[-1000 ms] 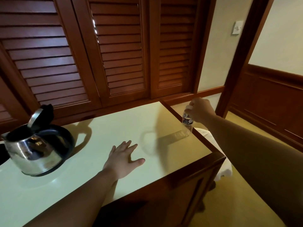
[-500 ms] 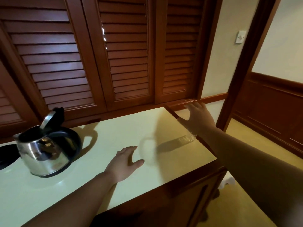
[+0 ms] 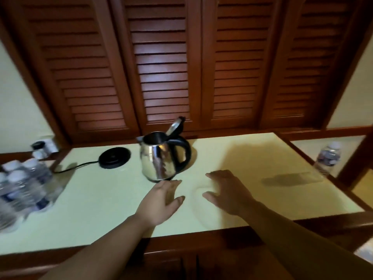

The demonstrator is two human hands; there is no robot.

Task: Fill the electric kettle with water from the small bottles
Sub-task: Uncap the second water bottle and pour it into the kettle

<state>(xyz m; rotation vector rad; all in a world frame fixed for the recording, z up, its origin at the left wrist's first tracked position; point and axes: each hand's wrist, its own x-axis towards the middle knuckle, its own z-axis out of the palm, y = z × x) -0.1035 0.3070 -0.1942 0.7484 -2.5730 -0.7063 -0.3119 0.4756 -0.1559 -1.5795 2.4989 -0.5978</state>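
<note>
Kettle [image 3: 161, 158] upright, lid open, spout left, handle right, left hand [image 3: 161, 201] and right hand [image 3: 228, 190] grips apart, empty.

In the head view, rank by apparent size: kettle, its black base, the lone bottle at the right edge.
1. kettle
2. base
3. lone bottle

Base and bottle look close in size; the blurred bottle makes that pair unsure.

No text can be read. The single bottle [image 3: 328, 158] at the right and the cluster of bottles [image 3: 22, 184] at the left carry dark blue labels, but motion blur leaves their print illegible.
</note>
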